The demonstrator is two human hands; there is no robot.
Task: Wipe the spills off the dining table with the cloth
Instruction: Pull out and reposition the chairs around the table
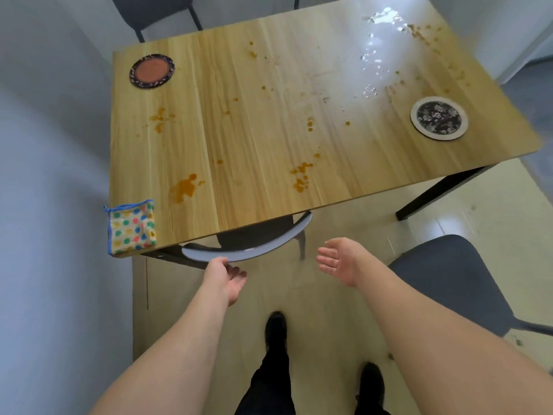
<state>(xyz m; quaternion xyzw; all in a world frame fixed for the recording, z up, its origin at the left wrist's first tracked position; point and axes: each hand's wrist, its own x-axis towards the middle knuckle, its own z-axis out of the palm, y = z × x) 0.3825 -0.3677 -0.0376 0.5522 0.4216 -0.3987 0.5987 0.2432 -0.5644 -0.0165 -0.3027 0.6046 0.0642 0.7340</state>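
The wooden dining table (269, 94) carries orange-brown spills, with larger blotches near the front left (185, 188) and front middle (300, 175), and clear wet drops at the far right (377, 52). A folded cloth (131, 226) with coloured dots and a blue edge lies on the table's near left corner. My left hand (229, 278) hangs open below the table edge, close to a chair's backrest. To its right, my right hand (336, 260) is open with the palm up. Both hands hold nothing and are apart from the cloth.
A dark coaster with an orange centre (152, 71) sits at the far left, a floral coaster (439, 118) at the right. A chair (248, 245) is tucked under the near edge, another chair (449, 283) stands at my right, and one more (155, 13) at the far side.
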